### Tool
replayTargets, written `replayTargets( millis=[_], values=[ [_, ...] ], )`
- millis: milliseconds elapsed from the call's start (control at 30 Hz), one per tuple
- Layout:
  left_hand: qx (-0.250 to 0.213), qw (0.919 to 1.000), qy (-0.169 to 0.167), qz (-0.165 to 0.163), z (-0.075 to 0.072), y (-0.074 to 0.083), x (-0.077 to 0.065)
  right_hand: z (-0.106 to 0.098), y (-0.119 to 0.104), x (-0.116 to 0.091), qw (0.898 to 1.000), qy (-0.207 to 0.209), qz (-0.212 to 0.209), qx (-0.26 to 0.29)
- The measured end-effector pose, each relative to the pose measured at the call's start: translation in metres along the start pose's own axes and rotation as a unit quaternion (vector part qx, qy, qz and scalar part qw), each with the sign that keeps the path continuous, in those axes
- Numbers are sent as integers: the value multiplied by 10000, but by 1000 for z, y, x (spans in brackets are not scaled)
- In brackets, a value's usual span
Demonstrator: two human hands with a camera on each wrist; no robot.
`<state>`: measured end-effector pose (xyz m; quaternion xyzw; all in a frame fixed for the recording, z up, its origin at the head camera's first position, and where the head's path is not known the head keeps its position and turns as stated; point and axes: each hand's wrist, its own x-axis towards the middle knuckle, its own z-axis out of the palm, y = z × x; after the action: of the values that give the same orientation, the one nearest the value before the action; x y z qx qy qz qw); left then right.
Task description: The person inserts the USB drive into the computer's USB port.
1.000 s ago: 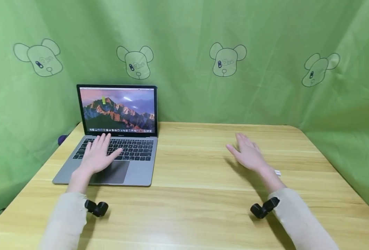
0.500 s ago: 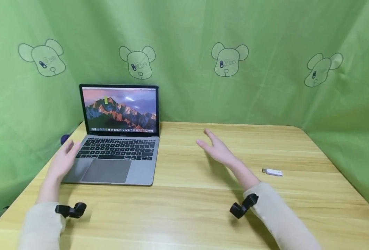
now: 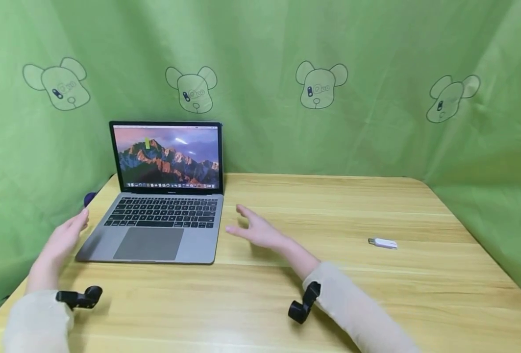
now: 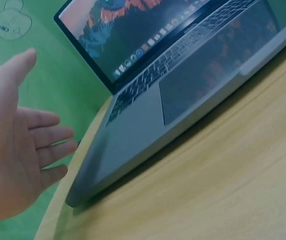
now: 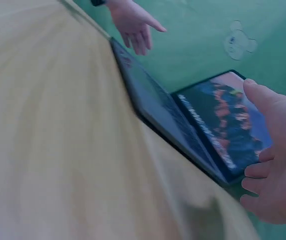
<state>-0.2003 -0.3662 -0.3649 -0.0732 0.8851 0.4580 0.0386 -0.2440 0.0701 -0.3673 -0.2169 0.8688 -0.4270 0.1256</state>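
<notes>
An open grey laptop [image 3: 198, 240] stands on the left part of the table, its screen [image 3: 167, 157] lit with a mountain picture. My left hand [image 3: 62, 240] is beside the laptop's left edge, palm turned toward it and fingers extended. In the left wrist view that left hand [image 4: 12, 140] holds nothing, thumb raised apart from the fingers. My right hand [image 3: 260, 230] hovers just right of the laptop's right edge, thumb and fingers spread. The right wrist view shows the same right hand [image 5: 278, 160] with nothing in it.
A white USB stick [image 3: 384, 243] lies on the right side of the wooden table [image 3: 313, 294]. A green curtain [image 3: 260, 98] with printed bear heads hangs behind and at both sides. Black wrist cameras [image 3: 303, 304] sit on both sleeves.
My left hand has moved left off the laptop's keyboard to beside its edge. My right hand has moved left toward the laptop, uncovering the USB stick.
</notes>
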Motion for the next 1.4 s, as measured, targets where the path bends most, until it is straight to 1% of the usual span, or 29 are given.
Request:
replayTargets(
  millis=[67, 133, 300, 500, 667, 800, 900, 1000, 1100, 1200, 1267, 1400],
  values=[
    [-264, 9995, -198, 12, 2, -2, 0, 10, -2, 1, 9999, -140, -25, -24],
    [-399, 9987, -300, 29, 3, -3, 1, 19, -2, 2, 9997, -231, -62, -57],
    [-417, 9983, -396, 10, 8, -4, 4, 36, -1, 4, 9989, -382, -145, -224],
    [-372, 9984, -408, 132, 11, -5, 8, 48, -1, 7, 9984, -410, -307, -257],
    [-361, 9987, -339, 120, 12, -5, 8, 52, -3, 9, 9978, -461, -423, -196],
    [-471, 9983, -333, 2, 11, -3, 8, 52, -3, 10, 9983, -438, -327, -188],
    [-662, 9970, -390, -126, 10, -3, 9, 53, -3, 10, 9987, -412, -267, -147],
    [-799, 9955, -431, -269, 7, -6, 10, 56, -6, 10, 9987, -443, -250, -19],
    [-883, 9944, -476, -341, 5, -10, 10, 57, -7, 9, 9987, -479, -178, 42],
    [-911, 9943, -510, -235, 5, -10, 9, 56, -7, 8, 9989, -462, -33, -57],
    [-852, 9949, -518, -122, 5, -10, 10, 55, -7, 8, 9988, -468, 40, -100],
    [-755, 9958, -485, 160, 4, -9, 12, 52, -7, 7, 9987, -489, 129, 12]
  ],
)
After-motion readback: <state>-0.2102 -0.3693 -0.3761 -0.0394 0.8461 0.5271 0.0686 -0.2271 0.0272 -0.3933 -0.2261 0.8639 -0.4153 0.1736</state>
